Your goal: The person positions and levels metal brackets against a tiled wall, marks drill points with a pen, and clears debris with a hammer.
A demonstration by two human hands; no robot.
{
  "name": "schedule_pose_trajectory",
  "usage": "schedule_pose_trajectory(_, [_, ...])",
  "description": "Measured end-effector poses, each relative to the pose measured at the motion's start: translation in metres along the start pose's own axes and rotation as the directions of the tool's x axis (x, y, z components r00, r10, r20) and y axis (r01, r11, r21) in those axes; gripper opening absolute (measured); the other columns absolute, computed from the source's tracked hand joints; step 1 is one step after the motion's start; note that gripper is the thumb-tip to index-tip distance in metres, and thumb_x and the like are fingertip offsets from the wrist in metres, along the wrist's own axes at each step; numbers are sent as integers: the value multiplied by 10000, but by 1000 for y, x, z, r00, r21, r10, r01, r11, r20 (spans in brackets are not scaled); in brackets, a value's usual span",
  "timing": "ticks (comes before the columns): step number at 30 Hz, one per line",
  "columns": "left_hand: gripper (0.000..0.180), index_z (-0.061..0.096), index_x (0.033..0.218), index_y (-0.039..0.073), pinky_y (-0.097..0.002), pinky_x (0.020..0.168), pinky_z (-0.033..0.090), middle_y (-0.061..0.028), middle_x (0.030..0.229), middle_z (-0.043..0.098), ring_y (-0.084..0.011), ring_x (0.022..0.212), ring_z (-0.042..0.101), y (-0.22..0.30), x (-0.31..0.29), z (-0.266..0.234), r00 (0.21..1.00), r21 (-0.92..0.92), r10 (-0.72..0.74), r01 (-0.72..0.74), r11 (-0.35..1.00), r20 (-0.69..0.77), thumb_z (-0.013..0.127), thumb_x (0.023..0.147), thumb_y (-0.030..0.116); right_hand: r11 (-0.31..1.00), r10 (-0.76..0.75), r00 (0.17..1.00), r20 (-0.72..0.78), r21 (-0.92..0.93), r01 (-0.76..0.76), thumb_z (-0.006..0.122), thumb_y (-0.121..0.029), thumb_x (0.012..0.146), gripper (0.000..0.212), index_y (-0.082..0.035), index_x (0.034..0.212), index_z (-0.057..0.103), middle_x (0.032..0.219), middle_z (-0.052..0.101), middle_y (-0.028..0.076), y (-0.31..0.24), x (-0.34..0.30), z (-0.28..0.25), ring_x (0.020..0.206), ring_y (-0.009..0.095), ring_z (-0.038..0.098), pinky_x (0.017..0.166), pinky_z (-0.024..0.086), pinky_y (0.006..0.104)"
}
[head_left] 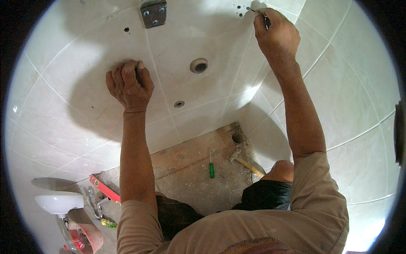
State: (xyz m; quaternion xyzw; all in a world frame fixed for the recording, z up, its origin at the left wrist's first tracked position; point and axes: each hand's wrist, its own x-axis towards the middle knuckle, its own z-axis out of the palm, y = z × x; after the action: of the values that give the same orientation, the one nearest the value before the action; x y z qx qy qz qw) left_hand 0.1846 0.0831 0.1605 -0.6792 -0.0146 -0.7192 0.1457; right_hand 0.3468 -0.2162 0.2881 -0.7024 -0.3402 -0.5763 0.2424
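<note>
My right hand [277,36] is raised to the tiled wall at the upper right, its fingers pinched round a small thin piece [253,10] with a dark tip. That tip is at a cluster of small drilled holes [240,7]; its exact kind is too small to tell. My left hand [130,82] is closed in a loose fist close to the wall, further left and lower. Whatever it may hold is hidden by the curled fingers. Above it, a dark metal bracket [153,14] is fixed with screws, and a single drilled hole [126,29] lies to its left.
A round pipe opening [198,65] and a smaller pipe fitting [179,104] are set in the wall. On the rough floor lie a green-handled screwdriver [212,169] and a hammer [247,164]. A red spirit level [104,188], white basin [59,202] and pinkish bucket [94,237] stand lower left.
</note>
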Motion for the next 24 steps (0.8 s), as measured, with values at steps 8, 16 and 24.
schedule_pose_trajectory(8, [133,596,1031,115,-424,784,450,-45,887,645,-246,818,624,5,3,-1,1000,14,-16,16,1000,-5,679,943,172,968,-212,948,237,-84,238,641,-129,921,135,-47,934,748,907,735,190,-4,37,-24,859,407,710,776,585,482])
schedule_pose_trajectory(16, [141,633,959,67,-497,724,461,-123,886,661,-369,814,606,6,2,0,999,-32,-23,22,999,-25,668,952,204,991,14,810,586,100,-90,639,-106,932,166,-82,992,792,941,756,170,19,73,-34,899,373,724,806,579,451])
schedule_pose_trajectory(24, [111,594,932,92,-446,729,438,-76,823,617,-296,771,593,12,16,3,996,-22,-63,62,998,-61,670,913,171,961,-236,924,300,-67,267,543,-148,989,188,-68,1083,684,962,734,172,-2,30,-22,844,403,703,773,587,491])
